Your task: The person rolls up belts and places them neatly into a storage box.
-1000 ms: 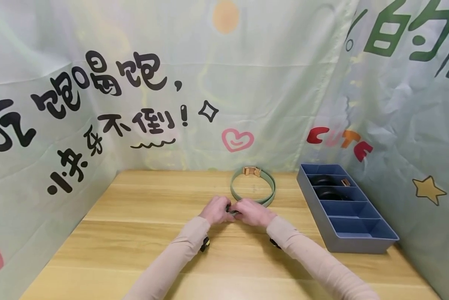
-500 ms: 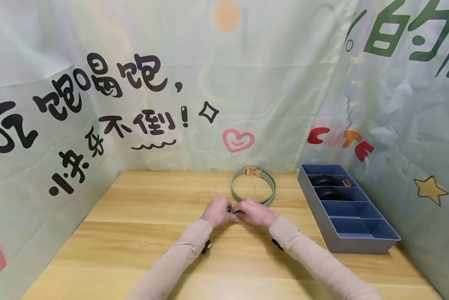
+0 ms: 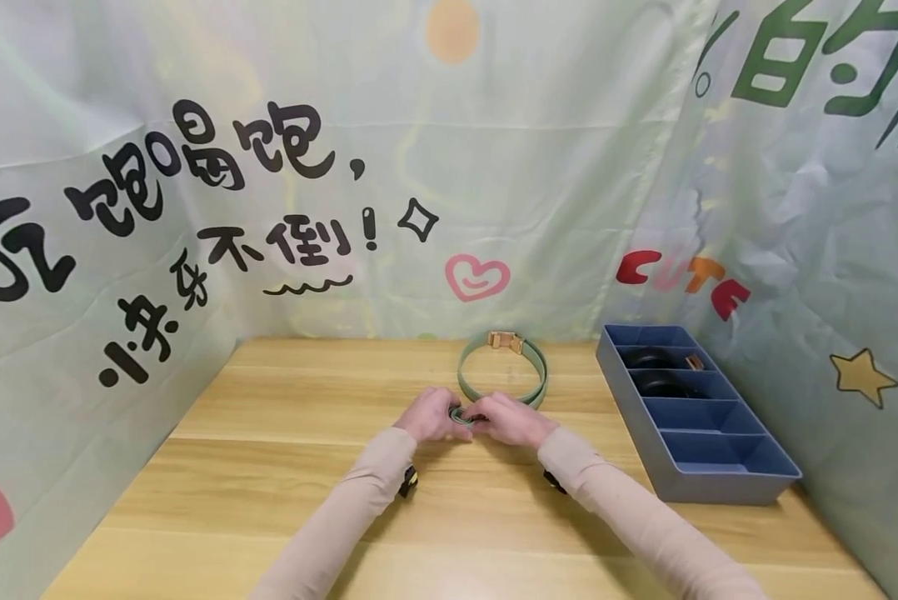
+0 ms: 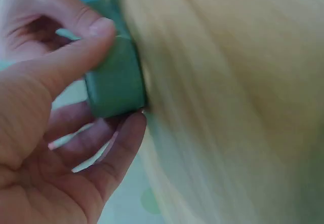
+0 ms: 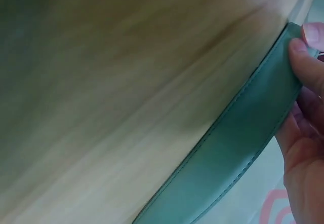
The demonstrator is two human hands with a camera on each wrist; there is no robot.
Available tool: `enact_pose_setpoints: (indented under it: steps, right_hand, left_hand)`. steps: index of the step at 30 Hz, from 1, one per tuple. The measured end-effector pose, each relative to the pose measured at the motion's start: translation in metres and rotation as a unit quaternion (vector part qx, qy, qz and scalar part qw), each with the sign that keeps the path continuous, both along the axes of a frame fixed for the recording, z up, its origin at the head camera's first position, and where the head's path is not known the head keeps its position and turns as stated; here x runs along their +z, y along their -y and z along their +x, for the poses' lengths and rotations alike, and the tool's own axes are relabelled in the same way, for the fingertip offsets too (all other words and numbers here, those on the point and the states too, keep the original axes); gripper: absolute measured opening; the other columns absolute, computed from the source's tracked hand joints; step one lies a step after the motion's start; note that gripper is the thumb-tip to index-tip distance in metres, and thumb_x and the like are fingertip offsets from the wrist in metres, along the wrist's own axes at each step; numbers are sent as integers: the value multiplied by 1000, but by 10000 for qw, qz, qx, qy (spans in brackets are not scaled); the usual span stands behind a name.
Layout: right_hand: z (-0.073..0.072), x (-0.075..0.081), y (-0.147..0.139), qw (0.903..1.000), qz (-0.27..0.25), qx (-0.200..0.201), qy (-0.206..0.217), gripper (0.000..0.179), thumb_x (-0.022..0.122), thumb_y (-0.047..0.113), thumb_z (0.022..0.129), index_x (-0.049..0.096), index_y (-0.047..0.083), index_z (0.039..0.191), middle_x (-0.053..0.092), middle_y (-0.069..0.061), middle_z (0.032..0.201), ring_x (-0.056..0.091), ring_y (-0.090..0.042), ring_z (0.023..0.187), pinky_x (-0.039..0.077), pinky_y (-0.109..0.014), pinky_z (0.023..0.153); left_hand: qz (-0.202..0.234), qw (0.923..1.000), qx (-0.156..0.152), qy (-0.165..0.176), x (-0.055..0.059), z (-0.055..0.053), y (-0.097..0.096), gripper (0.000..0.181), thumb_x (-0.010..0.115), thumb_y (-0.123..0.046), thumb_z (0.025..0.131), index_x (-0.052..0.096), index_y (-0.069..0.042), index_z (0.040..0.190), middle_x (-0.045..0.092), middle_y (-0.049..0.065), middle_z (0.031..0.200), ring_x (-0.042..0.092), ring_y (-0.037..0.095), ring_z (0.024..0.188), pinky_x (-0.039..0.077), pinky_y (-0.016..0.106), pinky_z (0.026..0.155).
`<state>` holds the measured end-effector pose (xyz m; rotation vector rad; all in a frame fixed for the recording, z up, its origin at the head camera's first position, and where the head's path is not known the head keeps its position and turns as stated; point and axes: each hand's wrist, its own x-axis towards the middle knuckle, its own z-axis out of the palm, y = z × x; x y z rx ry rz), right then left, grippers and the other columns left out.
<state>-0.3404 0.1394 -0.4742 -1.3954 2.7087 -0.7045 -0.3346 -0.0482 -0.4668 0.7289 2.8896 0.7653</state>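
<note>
A green belt (image 3: 541, 367) stands on its edge on the wooden table in a wide loop, with a gold buckle (image 3: 505, 340) at the far side. Its near end is wound into a small coil (image 3: 460, 414) between both hands. My left hand (image 3: 428, 415) curls round this coil; the left wrist view shows the thumb over the green coil (image 4: 115, 79) and fingertips below it. My right hand (image 3: 515, 421) pinches the belt beside the coil. In the right wrist view the stitched strap (image 5: 233, 125) runs away from those fingers along the tabletop.
At the right stands a blue-grey divided box (image 3: 730, 492). A black coiled belt (image 3: 647, 358) with a gold buckle lies in one far compartment, and another black coil (image 3: 662, 384) lies in the compartment nearer me. Printed cloth (image 3: 389, 275) walls in the table (image 3: 291, 492).
The coil between the fingers shows more plainly than before. Both hands have shifted only slightly and keep hold of the belt; the box has not moved.
</note>
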Motion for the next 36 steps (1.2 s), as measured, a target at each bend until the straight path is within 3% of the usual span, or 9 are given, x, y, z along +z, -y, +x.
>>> enact_pose_setpoints:
  steps: [4,8,13,18,20,25,28,32,36]
  right_hand:
    - [-2,2,0,9999,117,55,-52,13,67,9,92,74,17,99,72,5,89,58,-3,68,48,-18,65]
    - [-3,5,-4,9996,128,233,27,25,68,2,89,72,15,109,73,1,98,65,-10,78,49,-20,68]
    - [-3,6,-5,9990,84,443,-73,27,70,3,88,72,15,112,73,-1,103,67,-12,86,53,-23,73]
    - [-3,3,-6,9974,190,502,-486,31,74,5,84,71,10,115,72,-6,109,68,-15,97,54,-26,82]
    - [-3,3,-5,9970,201,499,-559,29,74,4,83,72,11,111,73,-5,105,68,-14,93,53,-25,79]
    - [-2,3,3,9979,146,395,-484,8,73,11,85,73,16,91,71,2,83,58,-6,68,45,-17,64]
    - [0,4,6,9977,234,346,-525,2,72,16,86,70,15,86,68,1,77,51,-6,63,43,-17,62]
    - [2,4,4,9978,398,288,-444,16,73,13,86,72,14,102,73,-1,93,64,-8,78,50,-21,72]
    - [0,4,0,9984,386,235,-353,29,73,9,85,71,12,114,73,-3,107,68,-12,95,54,-24,80]
  left_hand:
    - [-20,9998,146,-129,-2,0,-2,30,89,-34,68,66,-16,68,49,-10,53,42,6,50,33,20,49]
    - [61,9999,-13,-149,-3,-2,0,23,89,-28,69,72,-17,78,58,-10,62,44,6,56,35,21,53]
    - [132,9994,-320,61,-1,-6,4,30,88,-22,71,76,-16,98,71,-7,85,55,7,71,43,22,65]
    - [40,9982,-538,251,1,-7,7,43,88,-18,71,73,-18,111,73,-6,103,61,8,91,47,25,83]
    - [20,9981,-536,316,1,-8,7,44,88,-17,71,73,-18,112,73,-6,105,60,8,93,46,26,86]
    - [-29,9990,-388,219,1,-6,6,35,90,-25,68,73,-16,97,71,-7,86,57,8,76,46,24,71]
    - [-129,9995,-298,17,-1,-5,4,33,91,-31,66,72,-15,88,66,-7,76,53,8,68,42,23,62]
    - [-223,9991,-351,-131,-5,-4,5,32,91,-26,67,74,-16,92,69,-8,84,55,8,75,44,23,69]
    - [-200,9985,-503,-58,-4,-6,6,40,89,-17,68,74,-16,105,72,-6,98,60,10,89,46,26,82]
